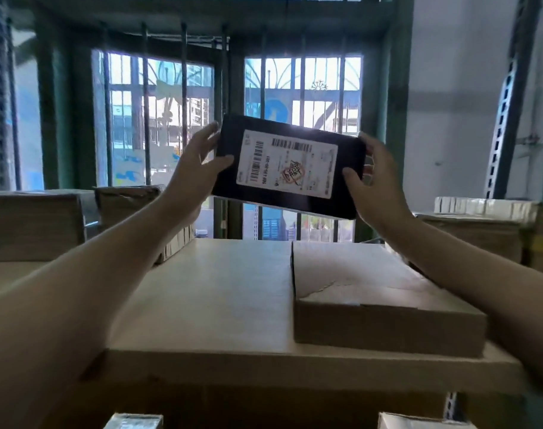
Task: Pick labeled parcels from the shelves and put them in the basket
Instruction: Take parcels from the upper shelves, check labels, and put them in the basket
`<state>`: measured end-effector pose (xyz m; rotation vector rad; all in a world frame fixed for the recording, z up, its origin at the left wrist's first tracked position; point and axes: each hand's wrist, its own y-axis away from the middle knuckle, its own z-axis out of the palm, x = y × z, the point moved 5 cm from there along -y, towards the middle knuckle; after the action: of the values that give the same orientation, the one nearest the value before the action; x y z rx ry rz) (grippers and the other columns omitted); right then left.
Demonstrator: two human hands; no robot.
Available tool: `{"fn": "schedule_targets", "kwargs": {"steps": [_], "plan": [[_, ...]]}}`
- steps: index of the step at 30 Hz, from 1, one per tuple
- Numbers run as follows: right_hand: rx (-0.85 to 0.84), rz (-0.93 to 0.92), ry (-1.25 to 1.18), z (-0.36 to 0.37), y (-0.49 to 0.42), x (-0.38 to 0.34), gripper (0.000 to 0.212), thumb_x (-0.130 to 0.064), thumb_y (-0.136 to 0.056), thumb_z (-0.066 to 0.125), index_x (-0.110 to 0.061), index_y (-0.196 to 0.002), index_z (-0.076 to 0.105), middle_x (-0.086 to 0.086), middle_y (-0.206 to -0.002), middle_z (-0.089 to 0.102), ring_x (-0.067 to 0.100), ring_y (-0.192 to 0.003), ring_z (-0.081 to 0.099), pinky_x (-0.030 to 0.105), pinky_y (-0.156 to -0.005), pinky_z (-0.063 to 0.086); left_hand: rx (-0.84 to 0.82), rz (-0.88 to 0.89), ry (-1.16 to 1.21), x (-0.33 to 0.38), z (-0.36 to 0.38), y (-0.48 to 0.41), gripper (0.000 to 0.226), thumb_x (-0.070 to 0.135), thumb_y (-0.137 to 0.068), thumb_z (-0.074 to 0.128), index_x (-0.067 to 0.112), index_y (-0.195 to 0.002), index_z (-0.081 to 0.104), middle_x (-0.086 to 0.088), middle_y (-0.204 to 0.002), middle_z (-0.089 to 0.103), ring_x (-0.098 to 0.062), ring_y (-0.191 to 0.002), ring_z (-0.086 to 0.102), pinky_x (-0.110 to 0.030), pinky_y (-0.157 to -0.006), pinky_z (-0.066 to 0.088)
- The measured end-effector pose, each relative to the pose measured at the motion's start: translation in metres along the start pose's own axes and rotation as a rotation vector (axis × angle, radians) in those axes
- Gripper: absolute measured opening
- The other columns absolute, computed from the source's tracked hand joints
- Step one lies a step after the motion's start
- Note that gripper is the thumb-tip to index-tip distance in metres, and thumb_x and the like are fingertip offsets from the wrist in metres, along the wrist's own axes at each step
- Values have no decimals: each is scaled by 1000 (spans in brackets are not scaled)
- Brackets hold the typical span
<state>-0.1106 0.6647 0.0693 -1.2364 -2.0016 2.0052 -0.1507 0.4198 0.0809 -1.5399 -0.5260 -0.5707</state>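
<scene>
— Where are we holding the black parcel?
— We are holding it up in front of the barred window, above the big carton; it is tilting, with its white barcode label facing us.
— And our hands?
— The left hand is gripping the parcel's left end, thumb on the front; the right hand is gripping the right end likewise; a flat cardboard box is lying on the carton below.
</scene>
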Motion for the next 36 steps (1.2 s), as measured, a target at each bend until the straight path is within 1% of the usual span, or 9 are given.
{"fn": "schedule_targets", "kwargs": {"steps": [7,11,16,21,24,28,31,34,36], "plan": [[-21,-24,-8,-5,3,-1,49,-5,-89,51,-23,-132,35,-2,-131,41,13,-120,39,48,-100,45,-85,-5,-33,-2,9,9,76,14,-82,65,31,-143,22,0,-129,48,-19,-109,58,-42,-83,56],[-53,-105,-35,-9,3,-20,56,-14,-88,58,-31,-133,30,-1,-138,39,11,-122,38,38,-101,44,-51,8,97,10,10,11,39,17,-80,66,30,-110,45,-7,-106,61,-30,-99,66,-36,-68,59],[63,-55,-152,-29,-9,-46,64,-28,-90,56,-26,-143,21,3,-147,29,11,-119,39,28,-92,44,41,36,296,27,15,16,28,20,-86,63,24,-101,40,-3,-99,64,-13,-82,71,-28,-63,57],[250,-6,-335,-76,5,-62,58,-20,-96,46,-31,-144,17,2,-145,31,14,-119,46,16,-67,53,-193,63,124,50,47,24,17,29,-88,57,23,-89,41,-8,-93,67,-22,-91,68,-32,-72,59],[372,0,-221,-114,27,-75,53,-22,-98,39,-30,-146,17,-1,-150,30,16,-128,43,28,-87,53,-435,164,-15,78,84,35,24,28,-90,54,27,-114,46,-5,-98,66,-15,-88,69,-25,-69,58],[448,72,25,-161,73,-97,52,-29,-98,37,-37,-145,15,-5,-151,29,13,-132,39,39,-109,36,-837,182,46,114,152,75,69,17,-92,50,40,-144,11,19,-99,59,3,-80,68,-13,-58,53],[424,169,20,-191,120,-112,56,-22,-96,43,-37,-144,18,-2,-143,42,13,-117,54,32,-95,49,-891,183,143,132,192,114,66,28,-91,44,60,-135,6,34,-85,62,0,-74,69,-18,-55,55],[383,280,117,-221,185,-115,60,-20,-94,47,-36,-144,20,-15,-125,50,-3,-97,61,15,-74,53,-940,29,362,127,235,161,64,34,-84,44,63,-131,12,20,-90,72,-14,-80,72,-33,-65,59],[391,370,157,-243,233,-109,63,-22,-92,53,-38,-144,20,-18,-125,51,-2,-103,60,20,-83,53,-956,-39,452,118,266,198,63,37,-81,45,59,-134,18,17,-105,70,-17,-87,71,-36,-73,57]]}}
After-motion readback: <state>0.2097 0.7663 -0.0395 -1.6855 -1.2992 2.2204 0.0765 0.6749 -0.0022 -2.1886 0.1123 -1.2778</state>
